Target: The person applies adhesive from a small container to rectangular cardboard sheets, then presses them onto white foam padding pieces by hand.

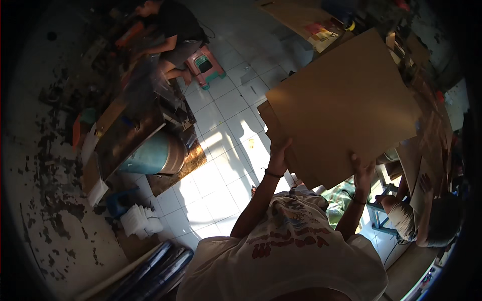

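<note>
A stack of flat brown cardboard sheets (341, 105) is held out in front of my body, tilted, with the edges of lower sheets jutting unevenly along its left side. My left hand (279, 156) grips the stack at its near left corner, fingers mostly hidden behind it. Along the near edge, my right hand (362, 173) is closed on the same sheets, its thumb on the top face and the other fingers partly out of sight. Dark bands circle both my wrists.
At the upper left a person (175, 30) sits on a red and green plastic stool (206, 67). Another person (416, 210) is at the right, beside more cardboard (427, 125). A teal drum (145, 153) lies under a bench at left. White tiles (216, 155) cover the floor.
</note>
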Tool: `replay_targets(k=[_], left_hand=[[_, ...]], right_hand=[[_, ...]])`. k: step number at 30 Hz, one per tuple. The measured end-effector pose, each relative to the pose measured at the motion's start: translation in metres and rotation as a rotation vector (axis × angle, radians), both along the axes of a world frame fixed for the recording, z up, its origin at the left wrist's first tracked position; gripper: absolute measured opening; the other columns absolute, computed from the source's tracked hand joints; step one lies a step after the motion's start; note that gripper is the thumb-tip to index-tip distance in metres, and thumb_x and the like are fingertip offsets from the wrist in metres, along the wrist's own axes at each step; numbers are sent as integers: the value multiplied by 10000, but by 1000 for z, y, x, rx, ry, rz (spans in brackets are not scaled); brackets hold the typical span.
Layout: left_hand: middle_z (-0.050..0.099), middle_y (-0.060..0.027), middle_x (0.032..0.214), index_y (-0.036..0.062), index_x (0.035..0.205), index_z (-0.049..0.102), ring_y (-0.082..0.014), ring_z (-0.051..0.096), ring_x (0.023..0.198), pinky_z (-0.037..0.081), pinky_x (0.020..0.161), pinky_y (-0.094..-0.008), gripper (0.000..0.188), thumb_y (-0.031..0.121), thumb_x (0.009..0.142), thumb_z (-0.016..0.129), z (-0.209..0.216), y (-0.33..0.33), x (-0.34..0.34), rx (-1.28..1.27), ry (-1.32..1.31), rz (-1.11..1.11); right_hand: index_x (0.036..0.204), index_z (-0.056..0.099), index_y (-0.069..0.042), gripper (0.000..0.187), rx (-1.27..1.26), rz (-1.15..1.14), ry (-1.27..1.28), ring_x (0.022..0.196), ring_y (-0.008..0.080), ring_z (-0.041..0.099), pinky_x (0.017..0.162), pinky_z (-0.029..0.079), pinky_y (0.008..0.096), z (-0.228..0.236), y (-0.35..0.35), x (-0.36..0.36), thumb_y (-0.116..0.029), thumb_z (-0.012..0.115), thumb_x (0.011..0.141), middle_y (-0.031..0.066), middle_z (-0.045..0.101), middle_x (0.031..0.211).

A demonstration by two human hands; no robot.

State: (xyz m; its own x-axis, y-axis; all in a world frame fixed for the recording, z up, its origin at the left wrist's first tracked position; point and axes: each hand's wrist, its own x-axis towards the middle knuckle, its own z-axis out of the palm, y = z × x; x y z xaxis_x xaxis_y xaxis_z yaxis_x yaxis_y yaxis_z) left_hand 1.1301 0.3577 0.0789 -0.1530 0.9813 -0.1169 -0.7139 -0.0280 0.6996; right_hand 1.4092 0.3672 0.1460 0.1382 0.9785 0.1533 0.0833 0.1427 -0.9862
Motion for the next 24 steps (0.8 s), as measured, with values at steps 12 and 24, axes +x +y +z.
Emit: replay_targets(k=[12,24], left_hand=[[631,-83,1104,-2,1219,540,-194,636,992,543,860,-333,471,36,785,719,27,-245,-295,-1,150,973],[626,-108,1132,16,1246,487,-226,650,1001,574,846,-378,593,6,735,789,27,-370,-458,-356,246,1240]], right_hand=[[1440,378,-12,714,-175,965,500,1192,215,513,1005,422,393,12,81,-315,-551,496,988,94,529,1296],[1415,455,-12,647,-477,1397,-6,1215,153,532,1059,411,323,-71,41,-607,-109,756,850,50,577,1325]])
